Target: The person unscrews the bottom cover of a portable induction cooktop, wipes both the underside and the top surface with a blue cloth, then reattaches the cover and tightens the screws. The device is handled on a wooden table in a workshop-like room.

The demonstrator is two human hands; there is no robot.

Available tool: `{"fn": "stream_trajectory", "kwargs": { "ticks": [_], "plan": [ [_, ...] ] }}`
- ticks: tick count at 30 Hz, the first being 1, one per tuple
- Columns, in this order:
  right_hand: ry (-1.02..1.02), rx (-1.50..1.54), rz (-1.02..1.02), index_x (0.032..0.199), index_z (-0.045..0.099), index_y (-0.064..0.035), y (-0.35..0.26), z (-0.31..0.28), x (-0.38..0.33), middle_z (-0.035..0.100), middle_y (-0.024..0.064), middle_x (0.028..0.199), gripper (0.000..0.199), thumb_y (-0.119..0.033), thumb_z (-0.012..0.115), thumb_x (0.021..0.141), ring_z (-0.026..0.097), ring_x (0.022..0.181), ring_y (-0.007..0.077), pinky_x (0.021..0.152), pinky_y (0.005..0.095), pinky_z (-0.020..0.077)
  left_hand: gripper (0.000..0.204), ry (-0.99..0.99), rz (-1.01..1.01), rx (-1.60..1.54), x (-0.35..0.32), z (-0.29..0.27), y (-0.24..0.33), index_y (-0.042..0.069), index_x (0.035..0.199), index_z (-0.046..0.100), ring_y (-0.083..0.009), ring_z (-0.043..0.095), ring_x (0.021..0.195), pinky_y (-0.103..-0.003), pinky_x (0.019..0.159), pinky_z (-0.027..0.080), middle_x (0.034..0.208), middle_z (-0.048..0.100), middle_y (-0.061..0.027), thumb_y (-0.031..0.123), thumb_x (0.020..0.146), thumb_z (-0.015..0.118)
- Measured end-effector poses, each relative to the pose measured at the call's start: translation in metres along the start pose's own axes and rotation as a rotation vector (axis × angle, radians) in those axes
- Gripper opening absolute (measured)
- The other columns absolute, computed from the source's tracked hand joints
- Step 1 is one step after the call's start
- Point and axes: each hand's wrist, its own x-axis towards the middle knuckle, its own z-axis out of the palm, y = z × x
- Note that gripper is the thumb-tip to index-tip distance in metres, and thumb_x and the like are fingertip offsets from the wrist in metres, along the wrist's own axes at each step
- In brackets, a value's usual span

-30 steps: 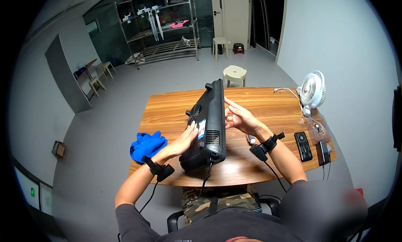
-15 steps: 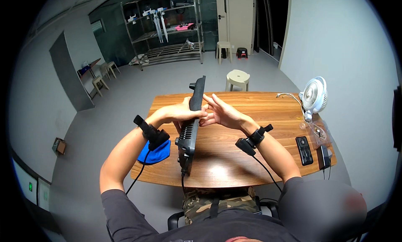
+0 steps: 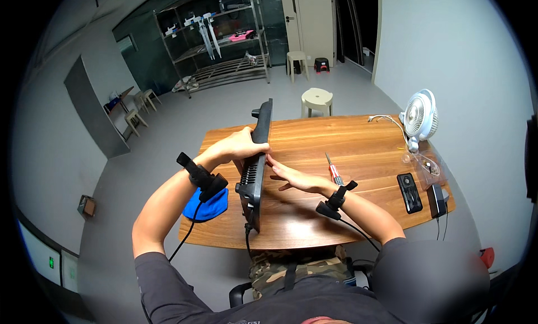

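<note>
A flat black electrical appliance (image 3: 256, 175) with vent slots stands on edge above the wooden table, its thin side toward me. A black cord hangs from its near end. My left hand (image 3: 241, 146) grips its upper edge, thumb across the side; the fingers behind it are hidden. My right hand (image 3: 295, 177) is on the appliance's right side, fingers stretched out, the fingertips at or very near its face. Nothing is held in that hand. A screwdriver (image 3: 334, 171) with a red handle lies on the table beyond my right wrist.
A blue cloth (image 3: 208, 205) lies under my left forearm on the table (image 3: 314, 228). To the right are a black case (image 3: 409, 193), a black box (image 3: 435, 200) with cords, a clear plastic tray (image 3: 428, 166) and a white fan (image 3: 419, 116). A stool (image 3: 317, 98) stands beyond.
My right hand has shifted down along the appliance and its fingers have straightened. The screwdriver, hidden before, now shows. My left hand keeps its grip. The view has tilted slightly.
</note>
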Motion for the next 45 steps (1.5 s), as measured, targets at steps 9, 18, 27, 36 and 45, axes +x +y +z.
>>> {"fn": "stream_trajectory", "kwargs": {
  "ticks": [9, 18, 27, 36, 45],
  "plan": [
    [0.145, -0.075, -0.136, 0.167, 0.000, -0.0108, 0.005, -0.005, -0.028, -0.003, 0.0144, 0.174, 0.082, -0.061, 0.030, 0.109, 0.002, 0.161, 0.0292, 0.129, 0.0460, 0.0110, 0.087, 0.017, 0.008, -0.175, 0.014, 0.006, 0.002, -0.010, 0.151, 0.032, -0.0311, 0.074, 0.082, -0.045, 0.065, 0.065, 0.103, 0.067, -0.0237, 0.038, 0.089, 0.072],
    [0.173, -0.339, -0.069, 0.167, 0.016, -0.0106, 0.073, -0.030, -0.043, 0.005, 0.0211, 0.173, 0.077, -0.062, 0.024, 0.109, 0.008, 0.160, 0.0351, 0.129, 0.0457, 0.0107, 0.070, 0.053, 0.029, -0.383, 0.019, 0.018, -0.046, -0.002, 0.149, 0.039, -0.0161, 0.069, 0.073, -0.035, 0.061, 0.060, 0.099, 0.066, -0.0109, 0.034, 0.095, 0.065],
    [0.242, -0.522, 0.078, 0.164, 0.027, -0.0123, 0.077, -0.019, -0.046, 0.010, 0.0252, 0.171, 0.073, -0.058, 0.035, 0.109, 0.016, 0.157, 0.0434, 0.128, 0.0488, 0.0182, 0.042, -0.059, 0.045, -0.598, 0.016, 0.027, -0.144, 0.004, 0.143, 0.048, -0.0142, 0.065, 0.102, -0.031, 0.087, 0.056, 0.118, 0.064, -0.0083, 0.024, 0.106, 0.050],
    [0.200, -0.743, 0.123, 0.163, 0.031, -0.0109, 0.061, -0.014, -0.051, 0.015, 0.0277, 0.169, 0.078, -0.063, 0.041, 0.105, 0.020, 0.156, 0.0442, 0.127, 0.0490, 0.0204, 0.052, -0.102, -0.063, -0.564, 0.015, 0.028, -0.178, -0.001, 0.149, 0.042, -0.0221, 0.058, 0.124, -0.039, 0.110, 0.047, 0.139, 0.057, -0.0159, 0.033, 0.110, 0.048],
    [0.277, -0.880, 0.102, 0.160, 0.038, -0.0083, 0.059, -0.008, -0.066, 0.021, 0.0288, 0.167, 0.086, -0.066, 0.053, 0.098, 0.022, 0.155, 0.0471, 0.125, 0.0511, 0.0259, 0.067, -0.166, -0.163, -0.591, 0.022, 0.061, -0.214, -0.002, 0.154, 0.038, -0.0235, 0.052, 0.134, -0.039, 0.115, 0.043, 0.150, 0.051, -0.0172, 0.047, 0.110, 0.048]
  ]
}}
